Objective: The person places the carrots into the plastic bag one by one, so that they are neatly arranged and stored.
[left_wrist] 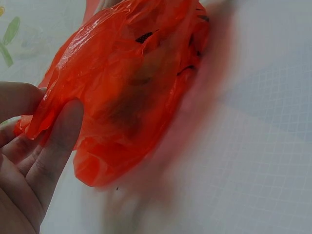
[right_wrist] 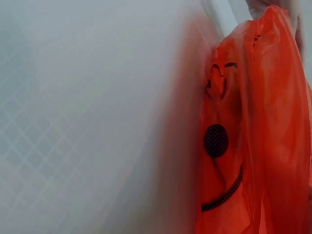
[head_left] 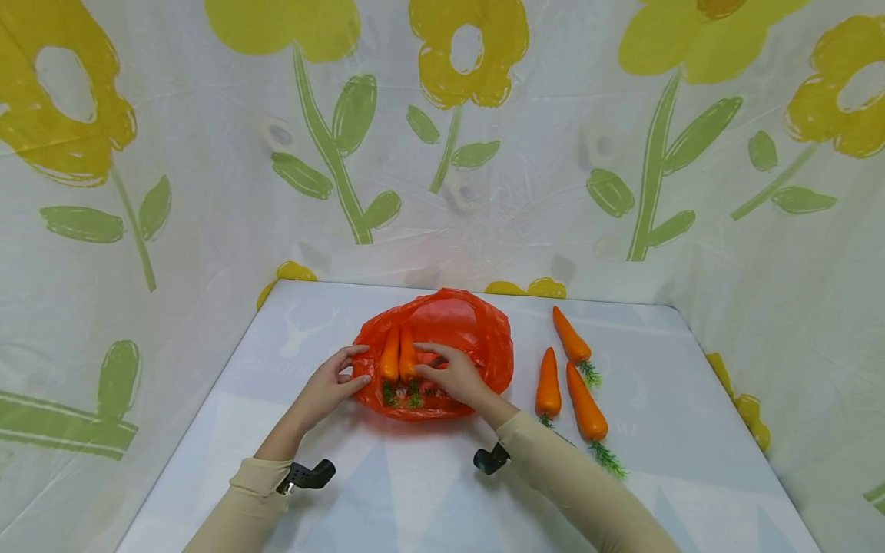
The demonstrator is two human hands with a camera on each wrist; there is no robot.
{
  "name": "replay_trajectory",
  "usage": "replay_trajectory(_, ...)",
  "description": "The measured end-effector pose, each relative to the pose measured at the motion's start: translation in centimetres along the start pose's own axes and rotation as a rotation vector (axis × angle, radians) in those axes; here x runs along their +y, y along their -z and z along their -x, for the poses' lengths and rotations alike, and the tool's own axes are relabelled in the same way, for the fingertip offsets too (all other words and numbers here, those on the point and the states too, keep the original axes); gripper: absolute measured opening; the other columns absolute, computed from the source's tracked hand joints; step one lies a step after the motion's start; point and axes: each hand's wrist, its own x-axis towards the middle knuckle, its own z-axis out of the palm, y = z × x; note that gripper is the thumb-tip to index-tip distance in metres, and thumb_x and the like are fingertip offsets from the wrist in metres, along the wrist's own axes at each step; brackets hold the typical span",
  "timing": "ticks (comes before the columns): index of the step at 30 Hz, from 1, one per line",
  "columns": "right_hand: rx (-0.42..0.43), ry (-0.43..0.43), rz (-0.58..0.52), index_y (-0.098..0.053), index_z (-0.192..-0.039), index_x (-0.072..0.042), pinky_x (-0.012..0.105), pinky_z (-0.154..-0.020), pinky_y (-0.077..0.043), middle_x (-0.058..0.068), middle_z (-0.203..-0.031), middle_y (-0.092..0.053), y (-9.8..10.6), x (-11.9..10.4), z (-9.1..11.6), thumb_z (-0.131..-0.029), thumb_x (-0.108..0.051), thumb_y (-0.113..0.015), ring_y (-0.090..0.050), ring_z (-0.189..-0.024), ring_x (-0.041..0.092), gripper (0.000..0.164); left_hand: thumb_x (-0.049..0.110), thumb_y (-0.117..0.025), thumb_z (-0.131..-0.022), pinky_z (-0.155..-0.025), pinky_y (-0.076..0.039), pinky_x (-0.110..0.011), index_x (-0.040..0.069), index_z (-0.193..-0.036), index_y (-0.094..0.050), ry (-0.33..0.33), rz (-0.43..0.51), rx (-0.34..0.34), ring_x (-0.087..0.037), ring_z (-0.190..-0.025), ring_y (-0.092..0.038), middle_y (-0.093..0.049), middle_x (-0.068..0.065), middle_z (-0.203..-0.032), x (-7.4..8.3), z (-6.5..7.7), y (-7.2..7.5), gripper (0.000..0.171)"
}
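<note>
A red plastic bag (head_left: 494, 346) lies on the table with its mouth spread upward. Two orange carrots (head_left: 390, 355) with green tops lie side by side in its left part. My left hand (head_left: 333, 382) pinches the bag's left rim; in the left wrist view the red film (left_wrist: 122, 73) runs between thumb and fingers. My right hand (head_left: 452, 374) reaches over the bag from the right, its fingertips at the right side of the second carrot (head_left: 409, 355), thumb and forefinger apart. In the right wrist view the bag (right_wrist: 278, 122) hides nearly all of that hand.
Three more carrots with leafy green tops lie right of the bag: an upper one (head_left: 571, 336), a left one (head_left: 548, 384) and a lower one (head_left: 587, 405). Behind the white table (head_left: 415, 499) hangs a flower-patterned curtain (head_left: 525, 177), which also encloses both sides.
</note>
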Motion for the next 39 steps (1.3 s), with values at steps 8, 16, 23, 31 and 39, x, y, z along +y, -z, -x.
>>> replay_trajectory(8,-0.001,0.017,0.028,-0.061,-0.142,-0.027,0.039,-0.088,-0.057,0.007,-0.122,-0.067,0.4,0.0,0.6,-0.097,-0.033,-0.071,-0.059,-0.106,0.023,0.047,0.015,-0.069,-0.098,-0.081,-0.061,-0.032,0.006,-0.148,-0.044,0.004,0.003,0.004,-0.031,-0.101,-0.071,-0.05,-0.028,-0.142,-0.2,0.0,-0.1,0.056)
replay_trajectory(16,-0.01,0.038,0.031,-0.06,-0.143,-0.023,0.036,-0.083,-0.058,0.008,-0.123,-0.066,1.2,-0.3,1.6,-0.099,-0.032,-0.069,-0.059,-0.105,0.023,0.046,0.015,-0.069,-0.098,-0.082,-0.061,-0.032,0.009,-0.147,-0.045,0.01,-0.005,0.003,-0.031,-0.101,-0.071,-0.051,-0.026,-0.142,-0.2,-0.2,-0.2,0.055)
replay_trajectory(23,-0.015,0.063,0.033,-0.06,-0.143,-0.021,0.034,-0.079,-0.058,0.007,-0.121,-0.068,2.1,-0.6,2.5,-0.098,-0.031,-0.069,-0.059,-0.103,0.024,0.047,0.014,-0.069,-0.098,-0.081,-0.061,-0.031,0.009,-0.147,-0.046,0.017,-0.015,0.005,-0.029,-0.098,-0.071,-0.051,-0.026,-0.141,-0.4,-0.2,-0.1,0.055)
replay_trajectory(31,0.002,0.057,0.037,-0.063,-0.14,-0.028,0.036,-0.083,-0.058,0.009,-0.123,-0.067,2.6,-0.5,3.1,-0.098,-0.03,-0.07,-0.059,-0.104,0.024,0.043,0.015,-0.069,-0.098,-0.081,-0.061,-0.032,0.009,-0.148,-0.045,0.011,-0.021,0.004,-0.029,-0.097,-0.071,-0.051,-0.026,-0.141,-0.3,-0.1,0.1,0.055)
replay_trajectory(39,0.01,0.061,0.029,-0.064,-0.139,-0.029,0.038,-0.086,-0.058,0.005,-0.12,-0.068,3.1,-0.5,3.8,-0.098,-0.031,-0.07,-0.061,-0.104,0.024,0.041,0.016,-0.069,-0.098,-0.081,-0.061,-0.032,0.01,-0.148,-0.045,0.015,-0.032,0.016,-0.028,-0.097,-0.071,-0.052,-0.026,-0.14,-0.2,0.1,0.4,0.056)
